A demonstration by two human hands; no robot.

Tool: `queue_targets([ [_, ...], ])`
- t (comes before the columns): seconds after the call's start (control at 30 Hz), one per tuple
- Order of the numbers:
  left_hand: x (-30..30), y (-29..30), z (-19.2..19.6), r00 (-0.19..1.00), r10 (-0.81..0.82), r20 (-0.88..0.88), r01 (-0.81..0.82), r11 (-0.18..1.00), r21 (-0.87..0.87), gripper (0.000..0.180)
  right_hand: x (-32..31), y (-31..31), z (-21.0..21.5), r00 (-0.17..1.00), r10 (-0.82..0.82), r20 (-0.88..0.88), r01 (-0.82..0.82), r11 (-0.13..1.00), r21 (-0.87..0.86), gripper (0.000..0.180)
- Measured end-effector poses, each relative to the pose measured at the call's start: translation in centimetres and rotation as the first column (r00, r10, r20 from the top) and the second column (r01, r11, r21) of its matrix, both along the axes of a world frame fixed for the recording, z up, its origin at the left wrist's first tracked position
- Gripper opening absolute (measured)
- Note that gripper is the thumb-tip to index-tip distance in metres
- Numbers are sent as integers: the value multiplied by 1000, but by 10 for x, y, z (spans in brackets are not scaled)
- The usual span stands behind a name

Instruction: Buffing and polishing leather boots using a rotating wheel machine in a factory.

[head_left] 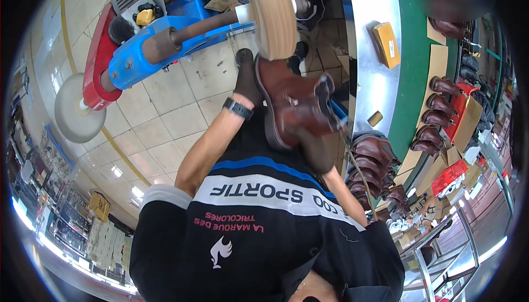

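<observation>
Tiled floor (pixel 165 120) spreads left of the brown boot (pixel 292 104), with a white wheel (pixel 80 112) well apart from it and a blue machine (pixel 138 54) nearer. Left hand (pixel 247 79), dark-gloved, lies against the boot's sole side near the toe; its fingers are partly hidden, so how far they close I cannot tell. Above the boot, a tan wheel (pixel 273 18) overlaps its toe. Right hand (pixel 311 150), also gloved, is curled around the boot's lower right. Right of the boot, a bench (pixel 380 90) carries a yellow block (pixel 386 44).
</observation>
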State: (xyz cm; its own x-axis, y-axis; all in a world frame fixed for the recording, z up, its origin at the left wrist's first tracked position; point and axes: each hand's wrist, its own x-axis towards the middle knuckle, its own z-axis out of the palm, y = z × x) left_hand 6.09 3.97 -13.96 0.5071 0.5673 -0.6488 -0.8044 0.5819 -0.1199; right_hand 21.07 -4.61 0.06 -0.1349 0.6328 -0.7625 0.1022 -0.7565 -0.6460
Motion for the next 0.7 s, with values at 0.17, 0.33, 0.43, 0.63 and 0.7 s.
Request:
queue_targets([
  [0.17,-5,-25,1,995,-16,99,20,999,-39,66,55,-60,-37,986,131,-102,-118,986,121,73],
  [0.33,10,-5,-71,999,12,52,-8,998,-70,39,7,42,-48,766,372,524,-553,798,240,88],
  [0.43,0,24,-126,721,-52,-691,422,824,379,34,-10,77,-60,848,309,430,-467,820,331,81],
  [0.63,4,25,-75,852,-236,-468,445,799,406,39,-10,57,-35,777,275,566,-540,753,376,83],
  [0.7,-6,16,-35,985,-170,-42,174,939,295,44,-16,55,5,750,319,580,-556,779,290,76],
])
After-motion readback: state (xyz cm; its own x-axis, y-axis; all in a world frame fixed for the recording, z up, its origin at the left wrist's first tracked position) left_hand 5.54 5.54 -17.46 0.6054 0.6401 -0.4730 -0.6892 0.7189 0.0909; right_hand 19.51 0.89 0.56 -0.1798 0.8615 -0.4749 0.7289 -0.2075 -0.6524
